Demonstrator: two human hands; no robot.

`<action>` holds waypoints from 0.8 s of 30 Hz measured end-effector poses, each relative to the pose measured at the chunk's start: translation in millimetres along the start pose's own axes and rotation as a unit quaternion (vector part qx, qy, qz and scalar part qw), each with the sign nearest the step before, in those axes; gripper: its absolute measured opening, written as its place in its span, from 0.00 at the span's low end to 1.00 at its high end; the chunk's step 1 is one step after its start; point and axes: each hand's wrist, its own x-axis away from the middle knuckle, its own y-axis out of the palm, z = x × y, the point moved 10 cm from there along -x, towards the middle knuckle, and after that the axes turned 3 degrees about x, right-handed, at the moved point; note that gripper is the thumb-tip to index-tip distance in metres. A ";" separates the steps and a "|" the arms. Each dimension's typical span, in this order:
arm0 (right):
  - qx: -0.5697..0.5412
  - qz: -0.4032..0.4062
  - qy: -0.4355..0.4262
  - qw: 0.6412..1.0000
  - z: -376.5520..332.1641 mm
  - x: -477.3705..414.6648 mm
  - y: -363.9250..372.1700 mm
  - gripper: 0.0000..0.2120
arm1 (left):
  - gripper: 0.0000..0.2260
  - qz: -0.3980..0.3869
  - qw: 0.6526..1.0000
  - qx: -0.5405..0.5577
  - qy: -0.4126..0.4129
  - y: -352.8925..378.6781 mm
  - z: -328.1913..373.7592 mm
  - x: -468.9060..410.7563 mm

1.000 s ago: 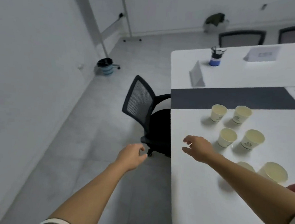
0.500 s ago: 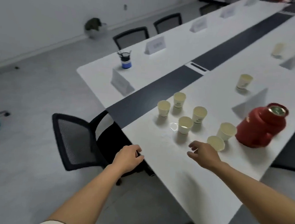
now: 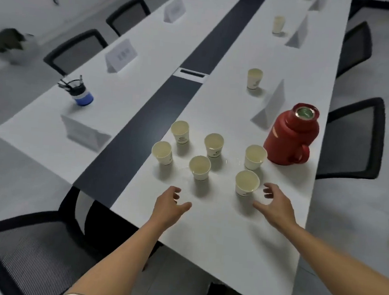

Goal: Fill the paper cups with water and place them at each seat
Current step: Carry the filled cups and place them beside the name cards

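A long white bench (image 3: 228, 231) carries six clustered paper cups (image 3: 199, 167) and a red flask (image 3: 292, 136). The left hand (image 3: 168, 205) and right hand (image 3: 275, 206) hover empty with fingers loosely spread, the right just beside the nearest cup (image 3: 246, 183).

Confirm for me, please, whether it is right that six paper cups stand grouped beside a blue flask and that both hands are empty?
Not quite: the flask is red, not blue, as the head view shows. The rest holds: six paper cups stand grouped beside it, and the left hand and right hand hold nothing.
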 end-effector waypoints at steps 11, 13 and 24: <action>-0.128 0.002 0.013 0.992 -6.3 -41.2 38.4 0.31 | 0.37 -0.046 0.994 0.100 -0.007 31.4 14.9 -97.5; -0.143 0.016 0.025 0.989 -2.7 -42.0 42.3 0.31 | 0.39 -0.047 0.993 0.113 0.003 36.8 17.2 -113.2; -0.149 0.085 0.073 0.982 -1.3 -37.4 44.6 0.32 | 0.28 -0.032 0.991 0.122 0.054 50.6 28.3 -151.1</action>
